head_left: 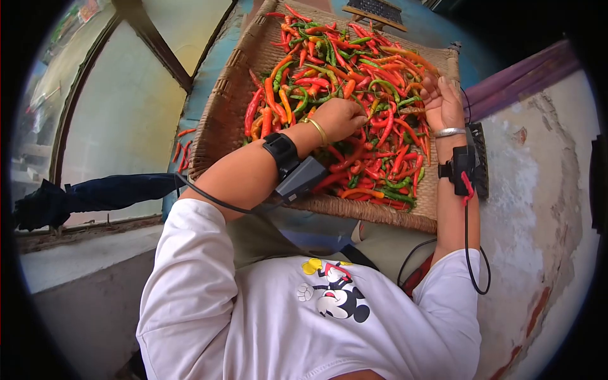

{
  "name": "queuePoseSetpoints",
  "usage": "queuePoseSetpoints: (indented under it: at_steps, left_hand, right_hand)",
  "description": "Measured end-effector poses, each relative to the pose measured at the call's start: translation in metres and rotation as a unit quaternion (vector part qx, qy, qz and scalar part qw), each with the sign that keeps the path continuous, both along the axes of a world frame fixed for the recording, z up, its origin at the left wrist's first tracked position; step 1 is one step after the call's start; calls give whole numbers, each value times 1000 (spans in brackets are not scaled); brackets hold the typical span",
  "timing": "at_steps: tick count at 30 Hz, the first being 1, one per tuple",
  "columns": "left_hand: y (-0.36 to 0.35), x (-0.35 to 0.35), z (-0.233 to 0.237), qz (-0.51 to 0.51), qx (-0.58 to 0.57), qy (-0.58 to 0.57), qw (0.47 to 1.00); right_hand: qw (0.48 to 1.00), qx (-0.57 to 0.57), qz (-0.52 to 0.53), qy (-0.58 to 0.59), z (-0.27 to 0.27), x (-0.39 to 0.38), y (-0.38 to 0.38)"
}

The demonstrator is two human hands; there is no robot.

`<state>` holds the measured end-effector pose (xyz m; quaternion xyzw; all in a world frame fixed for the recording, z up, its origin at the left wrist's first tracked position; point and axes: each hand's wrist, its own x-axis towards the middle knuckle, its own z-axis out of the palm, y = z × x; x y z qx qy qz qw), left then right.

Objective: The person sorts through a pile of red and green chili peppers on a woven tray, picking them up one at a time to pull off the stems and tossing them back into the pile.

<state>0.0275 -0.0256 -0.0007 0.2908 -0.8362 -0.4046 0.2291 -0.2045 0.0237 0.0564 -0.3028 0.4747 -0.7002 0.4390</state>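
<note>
The woven tray (221,120) lay across the person's lap, tilted away, and the chillies (354,63) covered it from the near rim to the far one: mostly red and orange, with some green among them. The left hand (342,117) rested knuckles-up on the middle of the heap, its fingers curled down and clenched on a few chillies, though how many they gripped was hidden under the hand. The right hand (441,104) was at the right edge of the pile with its palm turned up and its fingers released and spread, grasping nothing, its fingertips just beside the nearest chillies. Each forearm carried a black strapped device (297,171) with a cable, and a gold bangle (316,131) sat on the left wrist. A few stray chillies (182,149) lay on the floor left of the tray. The step in hand looked like picking through the heap, with the left hand doing the gripping. A next move would call for lifting that clenched handful clear without dragging its neighbours over the rim, the empty right palm being well placed to receive or steady.
</note>
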Motion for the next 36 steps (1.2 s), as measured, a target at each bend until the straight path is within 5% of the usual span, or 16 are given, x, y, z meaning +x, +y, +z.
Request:
queuePoseSetpoints:
  at_steps: [2,4,7,9,10,12,16,24,30,32,33,35,36]
  left_hand:
    - [0,-1,0,-22,-57,-39,997]
    - [-2,0,-1,-28,-66,-44,996]
    - [-4,3,-1,-28,-100,-84,991]
    - [-6,4,-4,-39,-107,-98,989]
    - [-6,3,-5,-48,-117,-112,986]
    - [-4,0,-6,-52,-108,-132,984]
    - [1,-1,-1,-78,-139,-154,975]
    - [-1,-2,-6,-103,-133,-143,975]
    - [3,-2,0,-84,-144,-97,981]
    - [5,-5,-3,-70,-95,-10,993]
    - [7,-6,-1,-70,-95,-10,993]
    - [12,-8,0,-45,-71,76,994]
    - [12,-7,4,-44,-71,75,994]
  right_hand:
    - [995,-10,6,-101,19,20,-6]
    - [996,33,18,-85,-1,8,-7]
    - [955,175,77,226,-19,11,7]
    - [869,194,79,449,-31,26,19]
    - [744,167,69,643,-36,25,26]
    - [615,189,168,747,-41,24,28]
    - [632,155,211,729,-57,15,28]
    - [507,58,119,852,-51,20,26]
    - [598,58,27,799,-15,12,35]
    - [827,102,41,552,-17,19,31]
    - [827,102,41,551,-18,25,30]
    - [973,78,156,152,-20,42,30]
    - [973,77,157,151,-20,49,30]
